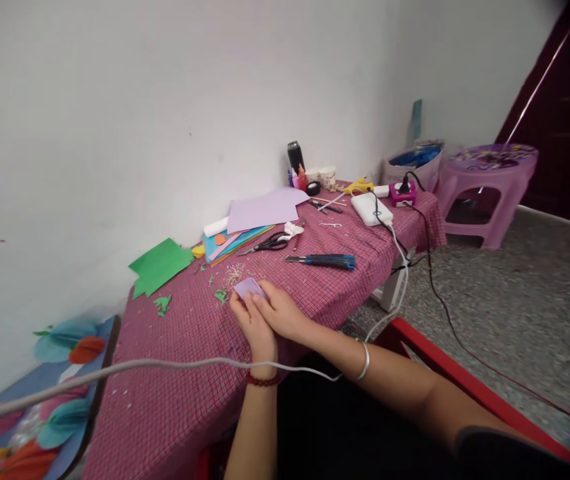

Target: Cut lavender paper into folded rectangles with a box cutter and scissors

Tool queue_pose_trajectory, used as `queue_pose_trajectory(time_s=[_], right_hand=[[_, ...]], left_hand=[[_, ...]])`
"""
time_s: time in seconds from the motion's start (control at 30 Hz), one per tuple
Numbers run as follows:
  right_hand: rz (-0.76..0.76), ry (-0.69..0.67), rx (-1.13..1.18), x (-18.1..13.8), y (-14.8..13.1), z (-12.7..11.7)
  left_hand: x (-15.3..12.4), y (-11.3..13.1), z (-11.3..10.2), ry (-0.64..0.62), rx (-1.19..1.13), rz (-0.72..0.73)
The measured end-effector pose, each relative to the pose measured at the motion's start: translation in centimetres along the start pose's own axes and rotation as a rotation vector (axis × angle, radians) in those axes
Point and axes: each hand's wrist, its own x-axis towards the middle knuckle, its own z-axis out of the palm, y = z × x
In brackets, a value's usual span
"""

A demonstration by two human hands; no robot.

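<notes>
Both my hands rest on the pink checked tablecloth (175, 373) near its front edge. My left hand (251, 325) and my right hand (279, 310) pinch a small folded piece of lilac paper (247, 287) between fingertips, pressing it onto the cloth. Small green paper scraps (221, 295) and thin paper shreds (235, 272) lie just beyond the lilac piece. A white cable (165, 365) runs across my left wrist.
Black scissors (271, 244), a blue utility knife (325, 261), green sheets (159, 265), a coloured paper stack (237, 240) and a lilac sheet (265, 208) lie further back. A white power bank (371, 208), yellow glue gun (359, 186), cups and bottle stand at the far end. A purple stool (487, 190) is on the floor.
</notes>
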Motion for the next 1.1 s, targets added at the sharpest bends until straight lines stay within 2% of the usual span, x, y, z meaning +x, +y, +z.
queue_pose_trajectory(time_s=[0.1, 0.23, 0.33, 0.47, 0.63, 0.73, 0.83, 0.97, 1.1], right_hand=[[-0.034, -0.058, 0.004, 1.0, 0.9, -1.1], [-0.138, -0.14, 0.114, 2.4, 1.9, -2.5], [-0.151, -0.164, 0.17, 2.5, 2.2, -2.7], [-0.045, -0.172, 0.101, 1.7, 3.1, -2.5], [0.011, -0.165, 0.034, 1.0, 4.4, -2.7], [0.004, -0.187, 0.018, 0.7, 4.2, -2.9], [-0.034, -0.193, 0.065, 0.2, 3.1, -3.0], [-0.037, -0.151, 0.371, -0.5, 1.2, -3.4], [0.039, -0.176, 0.618, -1.2, -0.1, -3.2]], left_hand=[[1.0, 0.9, -1.4, -0.057, 0.028, 0.056], [2.2, 3.7, -3.2, -0.187, 0.371, 0.416], [1.7, 5.5, -3.2, -0.314, 0.699, 0.632], [0.3, 5.3, -2.1, -0.399, 0.935, 0.685], [0.2, 3.7, -1.5, -0.471, 0.998, 0.699], [1.0, 3.8, -2.2, -0.497, 0.967, 0.62], [1.5, 4.1, -3.6, -0.516, 0.779, 0.434], [0.6, 3.7, -4.8, -0.407, 0.155, 0.109], [-1.3, 3.5, -4.2, -0.294, -0.388, -0.194]])
